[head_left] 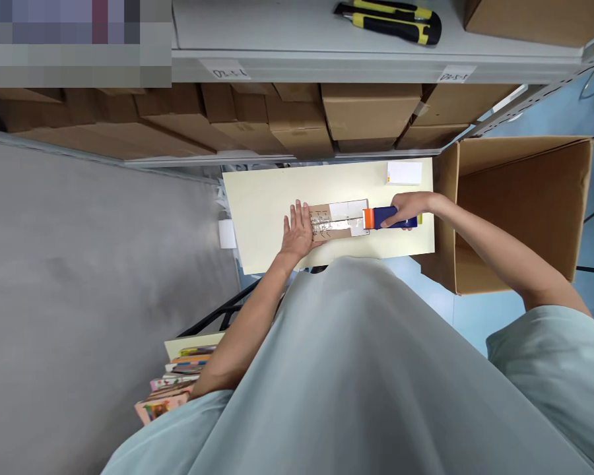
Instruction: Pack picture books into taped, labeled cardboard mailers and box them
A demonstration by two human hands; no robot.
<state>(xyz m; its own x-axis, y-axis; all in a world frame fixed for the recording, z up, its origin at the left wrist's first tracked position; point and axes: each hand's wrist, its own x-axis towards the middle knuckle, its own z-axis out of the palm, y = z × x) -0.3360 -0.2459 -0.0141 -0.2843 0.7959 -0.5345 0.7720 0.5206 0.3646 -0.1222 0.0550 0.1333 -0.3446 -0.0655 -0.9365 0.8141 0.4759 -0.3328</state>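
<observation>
Cardboard parcel [340, 232], oblong and flat, lay on the pale tabletop [257, 191] just ahead of the person's body, with dark handwriting towards its left end, white areas towards its right and a glossy strip along its middle. The left hand [298, 231] rested palm down on its left end, fingers straight and slightly spread, clasping nothing. The right hand [406, 205] was clamped around a blue-and-orange implement [379, 214], probably a tape dispenser, whose orange end overlapped the parcel's right end.

If the left hand eased off, the parcel could well skid or twist under any pull from the right, and the glossy strip might pucker. Tilting the implement could likewise send the strip askew. Any cutting edge on it was too small to make out, but one could nick a stray finger.

Near the tabletop's far edge lay a small white box [404, 173]. Just beside its right end gaped a large carton [534, 191]. Beyond stood a grey metal shelf [327, 68] with handwritten labels [226, 69] on its lip, two black-and-yellow utility knives [400, 28] on top and brown boxes [371, 109] ranked below. Books [171, 386] were piled at lower left; blue flooring [435, 289] showed to the right.
</observation>
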